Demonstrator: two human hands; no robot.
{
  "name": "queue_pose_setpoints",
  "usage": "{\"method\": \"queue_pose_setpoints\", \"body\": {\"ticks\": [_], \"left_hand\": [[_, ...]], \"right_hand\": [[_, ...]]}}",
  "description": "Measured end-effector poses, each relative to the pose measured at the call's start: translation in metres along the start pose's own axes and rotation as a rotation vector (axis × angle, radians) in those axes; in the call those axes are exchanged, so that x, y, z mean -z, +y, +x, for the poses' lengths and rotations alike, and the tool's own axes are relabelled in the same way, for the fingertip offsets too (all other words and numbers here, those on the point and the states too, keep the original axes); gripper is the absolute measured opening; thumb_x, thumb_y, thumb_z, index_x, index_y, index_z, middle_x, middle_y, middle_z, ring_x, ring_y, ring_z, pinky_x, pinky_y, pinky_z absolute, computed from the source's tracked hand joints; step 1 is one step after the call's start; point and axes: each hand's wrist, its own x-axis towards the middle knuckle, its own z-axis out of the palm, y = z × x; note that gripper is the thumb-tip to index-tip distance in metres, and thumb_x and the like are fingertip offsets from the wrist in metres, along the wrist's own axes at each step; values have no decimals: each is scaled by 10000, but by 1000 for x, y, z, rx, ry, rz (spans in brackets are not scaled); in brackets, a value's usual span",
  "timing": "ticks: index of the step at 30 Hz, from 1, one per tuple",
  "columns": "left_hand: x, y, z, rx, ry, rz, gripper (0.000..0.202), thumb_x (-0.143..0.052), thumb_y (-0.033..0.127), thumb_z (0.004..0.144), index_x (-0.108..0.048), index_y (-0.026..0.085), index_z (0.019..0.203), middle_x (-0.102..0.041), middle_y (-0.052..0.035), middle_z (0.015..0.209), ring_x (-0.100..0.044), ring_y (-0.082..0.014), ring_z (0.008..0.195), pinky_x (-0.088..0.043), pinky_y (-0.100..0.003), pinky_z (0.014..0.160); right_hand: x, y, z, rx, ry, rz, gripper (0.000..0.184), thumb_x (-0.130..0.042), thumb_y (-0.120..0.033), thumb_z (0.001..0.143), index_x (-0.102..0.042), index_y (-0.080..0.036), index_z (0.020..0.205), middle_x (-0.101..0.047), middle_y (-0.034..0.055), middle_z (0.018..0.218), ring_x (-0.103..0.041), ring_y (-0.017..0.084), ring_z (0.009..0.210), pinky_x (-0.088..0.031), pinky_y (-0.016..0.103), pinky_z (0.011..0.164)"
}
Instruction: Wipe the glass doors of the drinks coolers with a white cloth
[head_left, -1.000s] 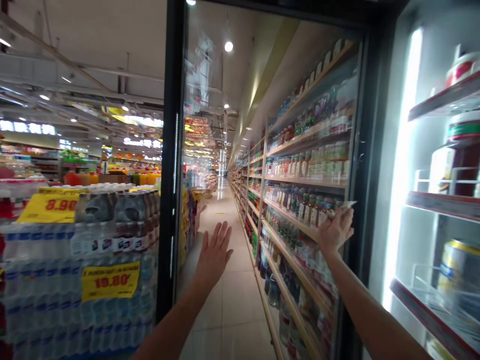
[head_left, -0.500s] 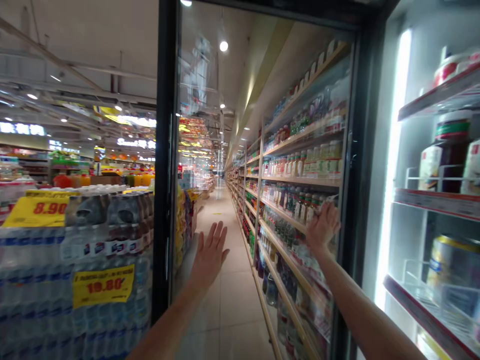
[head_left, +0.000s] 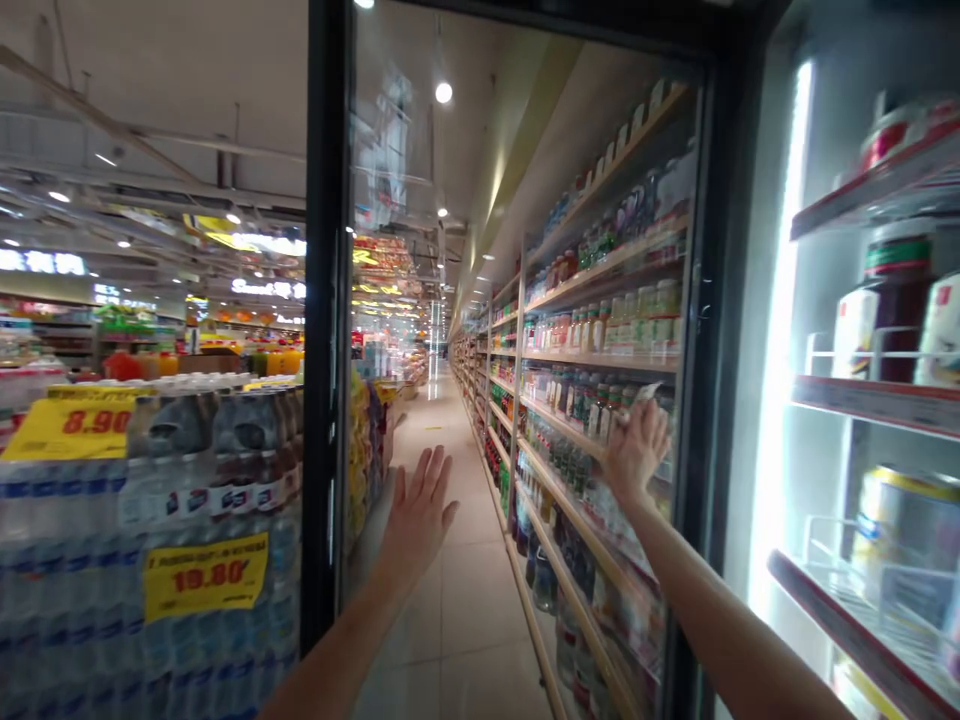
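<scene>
A glass door [head_left: 465,620] with a black frame stands swung open in front of me. My left hand [head_left: 418,505] is raised before the glass, palm forward and fingers spread, holding nothing; it appears to rest on the pane. Higher up and to the right, my right hand [head_left: 636,450] presses a crumpled white tissue [head_left: 649,391] to the glass. Only edges of that tissue show past the fingers; the rest is hidden beneath them.
To the right is a lit cooler with wire-fronted shelves [head_left: 870,395] of bottles and cans. Stacked water bottle packs [head_left: 67,560] with yellow price signs [head_left: 206,575] stand left of the door. Long bottle shelves [head_left: 600,360] and an aisle floor [head_left: 472,580] appear in the glass.
My right hand has slid slightly left across the glass with the tissue, and more of the tissue's top edge shows. My left hand stays nearly in place.
</scene>
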Motion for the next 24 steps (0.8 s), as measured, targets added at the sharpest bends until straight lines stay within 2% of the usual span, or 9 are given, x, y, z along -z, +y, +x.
{"method": "queue_pose_setpoints", "body": {"ticks": [4, 6, 8, 11, 12, 14, 19, 21, 24], "left_hand": [[0, 0, -1, -1, 10, 2, 581, -355, 332, 905, -203, 157, 1438, -260, -103, 1490, -192, -253, 1398, -175, -523, 1117], [1, 0, 0, 1, -3, 2, 576, -346, 336, 907, -204, 164, 1439, -260, -100, 1491, -186, -248, 1400, -171, -518, 1120], [3, 0, 0, -6, -12, 10, 567, -335, 338, 910, -216, 166, 1436, -257, -94, 1492, -179, -243, 1402, -174, -512, 1121], [3, 0, 0, -6, -17, 29, 549, -325, 323, 912, -240, 163, 1430, -243, -85, 1496, -174, -238, 1403, -181, -507, 1119], [3, 0, 0, -7, -16, 29, 547, -326, 330, 911, -251, 164, 1427, -243, -82, 1496, -177, -237, 1403, -184, -505, 1119], [2, 0, 0, -2, -12, 26, 539, -329, 338, 912, -272, 168, 1420, -246, -78, 1495, -191, -237, 1399, -186, -504, 1118], [2, -1, 2, 16, -40, -4, 562, -356, 388, 910, -265, 178, 1423, -274, -86, 1485, -206, -238, 1396, -179, -495, 1125], [3, -1, 2, 19, -54, -12, 583, -370, 396, 905, -237, 181, 1431, -271, -85, 1487, -195, -240, 1398, -186, -496, 1124], [3, 0, 2, 20, -54, -5, 581, -364, 338, 908, -192, 180, 1441, -249, -82, 1495, -176, -238, 1402, -194, -501, 1121]], "right_hand": [[-3, -32, -41, 561, -158, 75, 517, -383, -216, 875, -374, -271, 1389, -471, 59, 1390, -243, 254, 1387, -194, 508, 1116], [-2, -29, -50, 672, -182, 88, 508, -403, -196, 863, -413, -298, 1360, -504, 33, 1363, -266, 229, 1379, -164, 489, 1131], [2, -12, -42, 519, -150, 51, 509, -386, -212, 872, -391, -277, 1377, -474, 58, 1389, -263, 243, 1380, -163, 517, 1124], [5, 7, -23, 106, -52, -13, 545, -322, -255, 895, -279, -205, 1436, -361, 132, 1458, -224, 308, 1388, -213, 598, 1072], [5, 7, -22, 30, -29, -13, 557, -311, -262, 898, -247, -193, 1447, -335, 147, 1468, -211, 323, 1390, -230, 614, 1054], [3, -6, -34, 64, -31, 12, 572, -314, -253, 896, -214, -197, 1457, -335, 147, 1468, -198, 326, 1394, -248, 608, 1048], [-2, -38, -84, 525, -192, 79, 573, -381, -201, 878, -270, -261, 1437, -421, 82, 1426, -217, 286, 1394, -210, 527, 1100], [-1, -30, -82, 483, -186, 72, 568, -380, -209, 881, -270, -271, 1435, -420, 78, 1427, -223, 286, 1392, -203, 545, 1097], [-1, -17, -61, 161, -47, 45, 570, -330, -241, 898, -212, -241, 1455, -344, 121, 1468, -217, 317, 1390, -225, 606, 1059]]}}
